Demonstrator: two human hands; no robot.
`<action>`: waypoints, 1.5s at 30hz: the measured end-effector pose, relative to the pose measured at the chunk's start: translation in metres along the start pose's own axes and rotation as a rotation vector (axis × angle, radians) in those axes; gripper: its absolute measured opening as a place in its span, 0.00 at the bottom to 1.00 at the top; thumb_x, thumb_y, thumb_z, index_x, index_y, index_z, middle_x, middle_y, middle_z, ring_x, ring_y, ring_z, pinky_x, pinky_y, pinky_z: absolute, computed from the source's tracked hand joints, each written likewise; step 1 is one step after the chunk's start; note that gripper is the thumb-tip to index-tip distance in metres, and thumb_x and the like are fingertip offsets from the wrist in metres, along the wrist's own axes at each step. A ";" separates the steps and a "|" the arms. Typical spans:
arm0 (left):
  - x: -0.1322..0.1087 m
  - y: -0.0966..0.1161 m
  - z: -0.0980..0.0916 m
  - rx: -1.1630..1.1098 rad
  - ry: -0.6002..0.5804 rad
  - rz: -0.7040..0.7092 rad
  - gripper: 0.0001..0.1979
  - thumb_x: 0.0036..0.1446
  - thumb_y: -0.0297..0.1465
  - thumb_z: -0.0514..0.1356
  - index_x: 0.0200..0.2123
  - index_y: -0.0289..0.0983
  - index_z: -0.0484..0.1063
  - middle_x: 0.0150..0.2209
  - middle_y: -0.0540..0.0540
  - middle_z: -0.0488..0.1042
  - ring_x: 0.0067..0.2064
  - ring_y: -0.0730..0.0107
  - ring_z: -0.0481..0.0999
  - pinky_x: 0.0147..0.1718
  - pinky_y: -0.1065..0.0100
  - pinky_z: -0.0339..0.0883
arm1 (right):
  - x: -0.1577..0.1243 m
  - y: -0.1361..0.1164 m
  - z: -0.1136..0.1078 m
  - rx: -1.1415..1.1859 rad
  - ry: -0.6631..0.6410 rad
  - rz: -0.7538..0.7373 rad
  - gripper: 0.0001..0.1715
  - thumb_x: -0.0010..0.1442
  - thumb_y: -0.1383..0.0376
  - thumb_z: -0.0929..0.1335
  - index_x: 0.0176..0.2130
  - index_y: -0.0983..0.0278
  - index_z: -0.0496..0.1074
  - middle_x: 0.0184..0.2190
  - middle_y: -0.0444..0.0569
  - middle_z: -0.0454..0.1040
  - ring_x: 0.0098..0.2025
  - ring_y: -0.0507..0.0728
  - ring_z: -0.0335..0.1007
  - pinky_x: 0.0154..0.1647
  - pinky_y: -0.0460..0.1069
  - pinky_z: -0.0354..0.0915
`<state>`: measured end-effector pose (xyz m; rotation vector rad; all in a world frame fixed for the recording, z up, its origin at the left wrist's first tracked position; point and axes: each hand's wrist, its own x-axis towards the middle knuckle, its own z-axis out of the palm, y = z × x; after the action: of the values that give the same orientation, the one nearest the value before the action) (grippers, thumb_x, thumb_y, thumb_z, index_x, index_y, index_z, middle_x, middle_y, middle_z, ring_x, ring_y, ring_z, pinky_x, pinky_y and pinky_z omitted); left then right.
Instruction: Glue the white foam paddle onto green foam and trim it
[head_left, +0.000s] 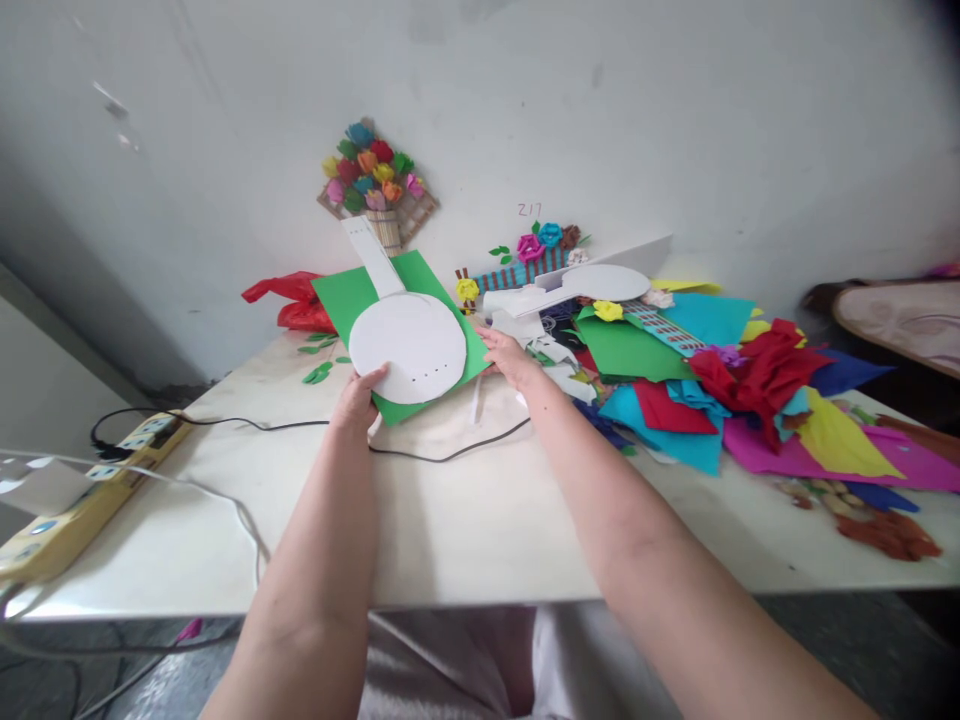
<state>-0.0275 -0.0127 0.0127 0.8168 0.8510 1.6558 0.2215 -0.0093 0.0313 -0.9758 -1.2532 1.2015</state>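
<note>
My left hand (358, 398) grips the lower left edge of a white card cutout (409, 340), a round disc with a long neck, laid on a green sheet (341, 298); the thumb presses on the disc. Both are lifted and tilted above the white table (465, 520). My right hand (510, 358) holds the right edge of the same green sheet and cutout, fingers curled round it. A second white cutout of like shape (600, 282) lies behind on the paper pile.
A heap of coloured paper sheets (750, 400) covers the table's right side. Paper-flower crafts (375, 175) lean on the wall. A red plastic bag (296, 300) lies at the back left. A black cable (442, 455) crosses the table; a power strip (90, 490) sits left.
</note>
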 end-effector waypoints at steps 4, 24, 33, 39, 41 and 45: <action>0.002 0.000 -0.002 0.016 0.000 0.021 0.20 0.41 0.18 0.63 0.41 0.35 0.73 0.35 0.45 0.79 0.40 0.62 0.78 0.48 0.60 0.70 | -0.001 0.000 0.004 -0.063 0.005 0.004 0.40 0.43 0.80 0.60 0.56 0.62 0.66 0.46 0.49 0.74 0.32 0.51 0.73 0.30 0.48 0.72; 0.006 -0.003 -0.005 0.045 0.132 -0.032 0.22 0.43 0.18 0.62 0.44 0.36 0.71 0.34 0.45 0.79 0.40 0.61 0.78 0.47 0.59 0.71 | -0.008 0.008 -0.005 -1.532 0.290 -0.024 0.24 0.54 0.59 0.67 0.48 0.68 0.71 0.46 0.63 0.70 0.51 0.65 0.64 0.50 0.55 0.58; 0.006 -0.003 -0.005 0.060 0.158 -0.043 0.26 0.43 0.20 0.62 0.48 0.38 0.70 0.39 0.44 0.78 0.42 0.59 0.78 0.46 0.57 0.71 | -0.009 0.018 -0.007 -1.562 0.324 0.000 0.22 0.54 0.63 0.66 0.49 0.68 0.69 0.48 0.62 0.70 0.52 0.65 0.63 0.52 0.55 0.55; 0.008 -0.005 -0.007 0.044 0.144 -0.043 0.27 0.42 0.19 0.61 0.49 0.38 0.69 0.42 0.43 0.77 0.44 0.59 0.77 0.46 0.59 0.72 | -0.009 0.024 -0.010 -1.570 0.332 -0.053 0.21 0.57 0.71 0.64 0.51 0.67 0.67 0.46 0.61 0.72 0.50 0.63 0.63 0.52 0.56 0.51; 0.009 -0.005 -0.007 0.033 0.147 -0.055 0.28 0.42 0.19 0.61 0.50 0.38 0.69 0.43 0.44 0.77 0.46 0.60 0.76 0.46 0.60 0.71 | -0.011 0.022 -0.011 -1.555 0.341 -0.058 0.20 0.58 0.69 0.64 0.51 0.67 0.67 0.46 0.61 0.71 0.50 0.64 0.62 0.51 0.56 0.51; 0.008 -0.004 -0.007 0.034 0.157 -0.064 0.28 0.43 0.19 0.60 0.50 0.38 0.69 0.45 0.44 0.77 0.47 0.60 0.76 0.46 0.61 0.71 | -0.013 0.012 -0.012 -1.490 0.403 -0.058 0.20 0.58 0.65 0.65 0.51 0.66 0.66 0.48 0.61 0.70 0.52 0.65 0.60 0.50 0.56 0.53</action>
<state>-0.0334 -0.0048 0.0065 0.6824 1.0063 1.6688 0.2324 -0.0197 0.0158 -2.0417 -1.7427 -0.2261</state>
